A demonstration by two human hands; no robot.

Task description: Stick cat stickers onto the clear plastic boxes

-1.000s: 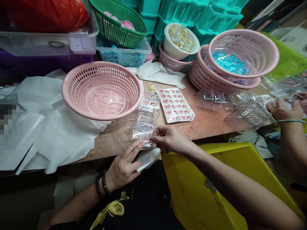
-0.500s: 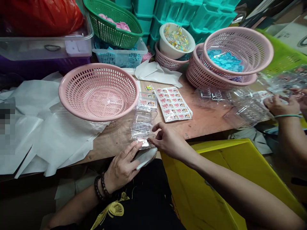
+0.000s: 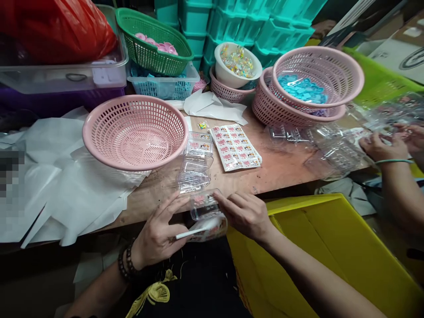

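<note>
My left hand [image 3: 157, 234] keeps a curled sticker sheet [image 3: 212, 229] between thumb and fingers, its white backing upward and printed stickers showing underneath. Just above that sheet, a small clear plastic box [image 3: 204, 212] with a pink printed label is pinched at its right end by my right hand [image 3: 247, 216]. The left fingertips are close to the box's left end; whether they touch it, I cannot tell. Beyond the hands, a row of clear boxes [image 3: 194, 168] overlaps on the table, the far ones labelled. Flat to their right lies a stack of sticker sheets [image 3: 236, 148].
A pink basket [image 3: 135, 163] rests on white paper [image 3: 82, 190] at left. Behind stand a white bowl [image 3: 218, 66] of small packets and stacked pink baskets [image 3: 359, 81]. A yellow box [image 3: 314, 247] sits below the table edge. At right, a co-worker's hands [image 3: 384, 145] handle clear packaging.
The labelled box, earlier at the table edge under both hands' fingers, is now lifted toward me in my right hand. My left hand has shifted slightly left and down with the sticker sheet.
</note>
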